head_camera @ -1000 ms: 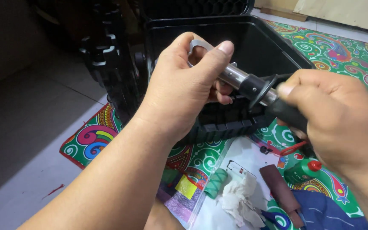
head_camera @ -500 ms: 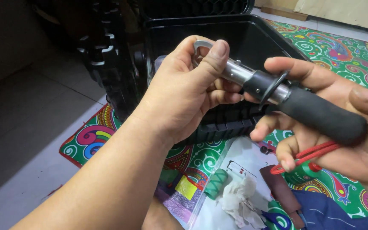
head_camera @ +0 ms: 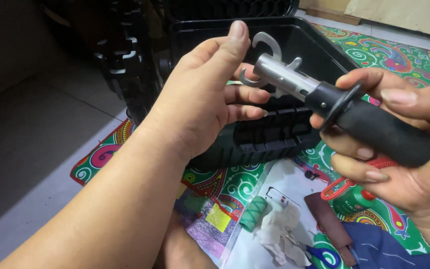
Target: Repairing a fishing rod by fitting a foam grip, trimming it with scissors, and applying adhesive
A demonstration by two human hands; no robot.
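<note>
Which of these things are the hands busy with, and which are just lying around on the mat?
In use:
- grip tool with metal claw jaws and black foam handle
- right hand holding its handle
- left hand open beside the claw end
- red cord hanging from the handle

Just lying about:
- black case
- green spool
- white cloth
- brown pouch
- colourful mat

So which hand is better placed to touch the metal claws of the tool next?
Probably the left hand: it is open right beside the metal claws of the gripping tool. The right hand is occupied, wrapped around the black handle.
</note>
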